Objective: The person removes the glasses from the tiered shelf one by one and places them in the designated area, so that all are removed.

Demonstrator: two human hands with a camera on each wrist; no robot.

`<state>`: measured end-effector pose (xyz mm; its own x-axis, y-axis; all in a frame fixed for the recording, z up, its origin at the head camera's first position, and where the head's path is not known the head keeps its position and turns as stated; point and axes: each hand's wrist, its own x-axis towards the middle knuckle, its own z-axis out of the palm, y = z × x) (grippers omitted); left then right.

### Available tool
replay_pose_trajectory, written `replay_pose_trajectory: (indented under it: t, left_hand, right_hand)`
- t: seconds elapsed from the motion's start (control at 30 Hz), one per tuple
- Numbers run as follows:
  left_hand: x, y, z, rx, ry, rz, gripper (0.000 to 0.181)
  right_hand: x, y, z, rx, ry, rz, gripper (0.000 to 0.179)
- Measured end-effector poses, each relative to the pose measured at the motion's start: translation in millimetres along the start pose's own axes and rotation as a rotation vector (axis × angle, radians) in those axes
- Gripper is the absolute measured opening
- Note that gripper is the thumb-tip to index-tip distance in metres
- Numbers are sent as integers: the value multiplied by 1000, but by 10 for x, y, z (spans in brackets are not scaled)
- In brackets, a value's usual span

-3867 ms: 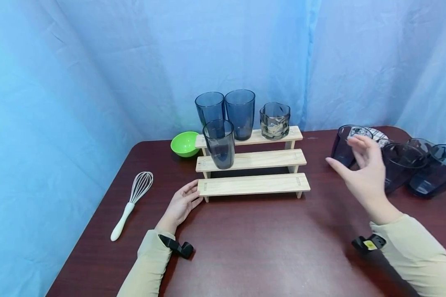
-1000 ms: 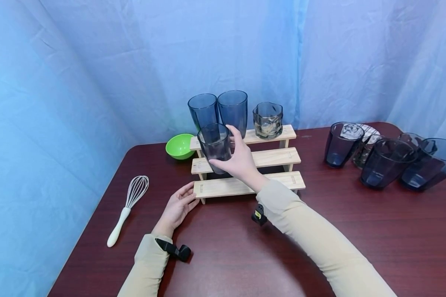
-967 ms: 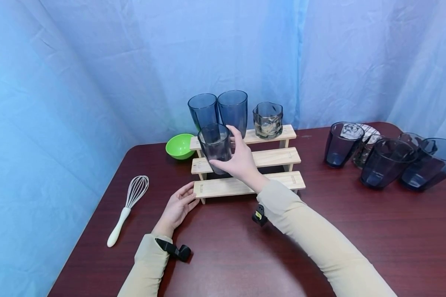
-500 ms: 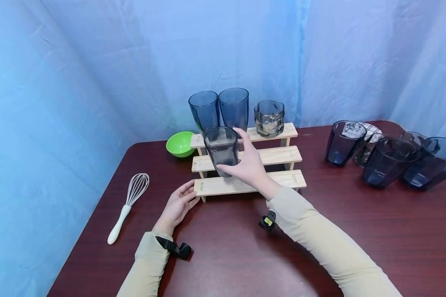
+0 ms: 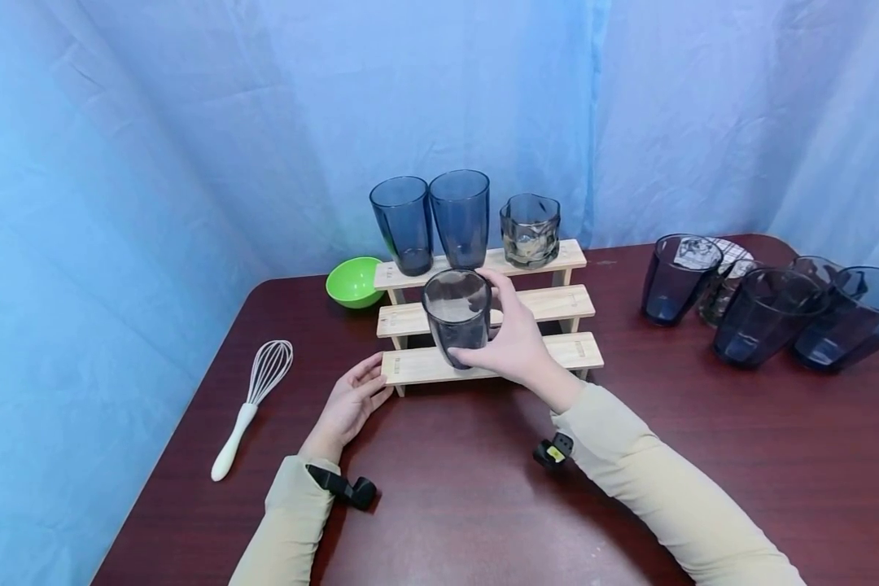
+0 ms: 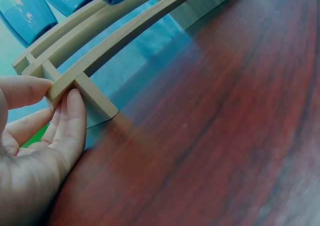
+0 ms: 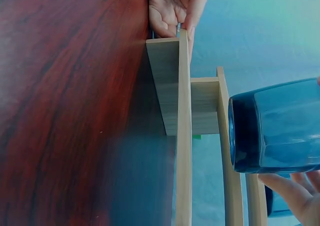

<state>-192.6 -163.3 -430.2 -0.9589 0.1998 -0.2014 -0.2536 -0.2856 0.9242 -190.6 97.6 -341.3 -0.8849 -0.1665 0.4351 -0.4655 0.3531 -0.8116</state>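
My right hand point(image 5: 511, 338) grips a smoky blue-grey glass tumbler point(image 5: 457, 313) around its side, thumb in front. In the right wrist view the tumbler point(image 7: 277, 128) hangs off the front board, with a gap between its base and that board. A three-tier wooden stand point(image 5: 494, 364) sits beneath. At the stand's left end my left hand point(image 5: 347, 407) pinches the lowest board; the left wrist view has the thumb point(image 6: 27, 91) on top and fingers below. Two tall blue glasses point(image 5: 401, 228) and a short wavy glass point(image 5: 531, 232) stand on the top tier.
A green bowl point(image 5: 355, 282) lies behind the stand's left end. A white whisk point(image 5: 245, 415) rests on the left of the dark red table point(image 5: 454, 505). Several glasses point(image 5: 769, 317) and a patterned white piece point(image 5: 732, 251) are at the right. Blue cloth point(image 5: 264, 122) hangs behind.
My right hand came from the glasses at the right, took the tumbler on the middle tier, and has moved it rightward and toward me. My left hand stays at the stand.
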Motion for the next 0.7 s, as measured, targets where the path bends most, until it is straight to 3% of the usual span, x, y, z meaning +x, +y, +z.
replay_pose_trajectory:
  t: [0.5, 0.7]
  left_hand:
    - [-2, 5, -10, 3, 5, 7, 57]
    - [-1, 0, 1, -2, 2, 7, 57]
  right_hand:
    - [-214, 29, -408, 7, 2, 78, 105]
    - [-334, 102, -637, -116, 13, 100, 103]
